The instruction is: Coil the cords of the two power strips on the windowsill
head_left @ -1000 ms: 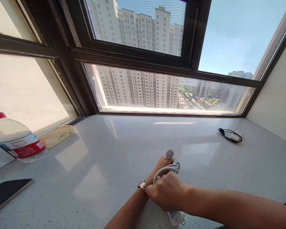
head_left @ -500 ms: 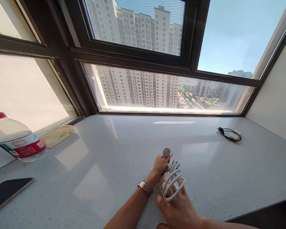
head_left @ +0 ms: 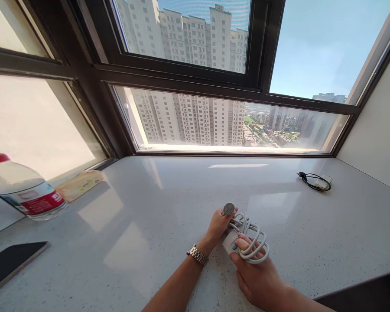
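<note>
My left hand (head_left: 217, 226) is closed around the plug (head_left: 228, 209) of a white power cord, its round grey face with the pins turned up toward me. My right hand (head_left: 259, 277) grips the coiled white cord (head_left: 262, 239), with fingers through the loops. The right thumb and fingers also hold a white block (head_left: 228, 242) with a small bluish-grey spot on it; the hands and coils hide much of it. Both hands are close together above the pale speckled countertop (head_left: 169, 260). A metal watch (head_left: 197, 255) is on the left wrist.
At the left stand a large clear bottle (head_left: 40, 203) with a red cap and a yellowish soft packet (head_left: 81, 185). A dark flat phone-like slab (head_left: 14, 262) lies nearer. A black cable (head_left: 312, 184) with a small pale adapter (head_left: 325, 182) lies far right, below the windows.
My right hand has shifted right and turned, bringing the coiled cord sideways and exposing more of the white block. My left hand keeps hold of the plug in nearly the same place.
</note>
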Available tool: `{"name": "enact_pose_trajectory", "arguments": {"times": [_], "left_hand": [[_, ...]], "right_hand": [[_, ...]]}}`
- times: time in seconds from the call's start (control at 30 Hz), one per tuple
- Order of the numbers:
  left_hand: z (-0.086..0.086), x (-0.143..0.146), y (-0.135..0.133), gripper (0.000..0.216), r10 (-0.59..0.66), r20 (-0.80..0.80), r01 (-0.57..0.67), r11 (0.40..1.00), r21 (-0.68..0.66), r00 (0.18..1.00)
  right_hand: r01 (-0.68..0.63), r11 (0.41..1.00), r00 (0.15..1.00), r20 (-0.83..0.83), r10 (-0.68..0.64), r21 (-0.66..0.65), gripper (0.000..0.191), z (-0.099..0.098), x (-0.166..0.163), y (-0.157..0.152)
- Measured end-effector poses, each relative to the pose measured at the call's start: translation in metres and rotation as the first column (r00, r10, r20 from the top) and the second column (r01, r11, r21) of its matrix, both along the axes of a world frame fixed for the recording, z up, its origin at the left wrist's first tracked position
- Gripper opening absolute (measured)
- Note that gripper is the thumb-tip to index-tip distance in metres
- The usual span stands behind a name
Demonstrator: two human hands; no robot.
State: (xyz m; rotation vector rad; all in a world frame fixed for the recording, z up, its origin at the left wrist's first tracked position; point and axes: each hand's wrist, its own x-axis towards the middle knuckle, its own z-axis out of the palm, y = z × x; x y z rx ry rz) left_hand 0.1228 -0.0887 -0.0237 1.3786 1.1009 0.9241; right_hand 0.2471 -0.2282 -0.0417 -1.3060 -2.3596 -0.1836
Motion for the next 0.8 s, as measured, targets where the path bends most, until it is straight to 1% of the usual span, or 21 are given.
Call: {"name": "enact_pose_trajectory", "arguments": {"times": [0.07, 0.13, 0.23, 0.3, 0.37, 0.47, 0.57, 0.63, 0.73, 0.8], "left_hand": [[-0.002, 0.0, -0.001, 0.046, -0.027, -0.046, 0.032, 0.992, 0.119, 0.999], [-0.003, 0.0, -0.003, 0.039, -0.072, -0.105, 0.094, 0.971, 0.219, 0.992], [-0.006, 0.0, -0.006, 0.031, -0.165, -0.148, 0.203, 0.934, 0.294, 0.975], [-0.008, -0.001, -0.007, 0.032, -0.179, -0.182, 0.234, 0.906, 0.353, 0.967], [-0.008, -0.003, -0.008, 0.033, -0.164, -0.241, 0.252, 0.882, 0.397, 0.956], [-0.007, -0.006, -0.01, 0.032, -0.164, -0.346, 0.298, 0.876, 0.38, 0.924], [-0.004, -0.007, -0.013, 0.03, -0.193, -0.42, 0.355, 0.865, 0.354, 0.887], [-0.003, -0.006, -0.015, 0.032, -0.201, -0.462, 0.388, 0.849, 0.357, 0.864], [-0.002, 0.002, -0.021, 0.042, -0.192, -0.543, 0.446, 0.808, 0.385, 0.818], [-0.004, 0.014, -0.027, 0.055, -0.193, -0.616, 0.517, 0.753, 0.407, 0.764]], "right_hand": [[0.035, 0.999, 0.999, -0.022, -0.036, -0.038, 0.038, 0.0, 0.008, 0.001], [0.078, 0.994, 0.995, -0.049, -0.082, -0.083, 0.039, 0.0, 0.016, 0.003], [0.134, 0.985, 0.986, -0.09, -0.144, -0.107, 0.04, -0.003, 0.031, 0.008], [0.171, 0.982, 0.978, -0.105, -0.179, -0.085, 0.04, -0.004, 0.045, 0.011], [0.215, 0.974, 0.969, -0.113, -0.221, -0.065, 0.04, -0.005, 0.064, 0.014], [0.259, 0.962, 0.955, -0.122, -0.269, -0.089, 0.036, -0.004, 0.104, 0.016], [0.262, 0.957, 0.947, -0.156, -0.28, -0.126, 0.031, -0.004, 0.148, 0.014], [0.275, 0.953, 0.935, -0.196, -0.296, -0.126, 0.03, -0.007, 0.172, 0.012], [0.296, 0.948, 0.917, -0.244, -0.316, -0.113, 0.029, -0.011, 0.187, 0.01], [0.3, 0.949, 0.913, -0.258, -0.316, -0.101, 0.028, -0.013, 0.185, 0.009]]}}
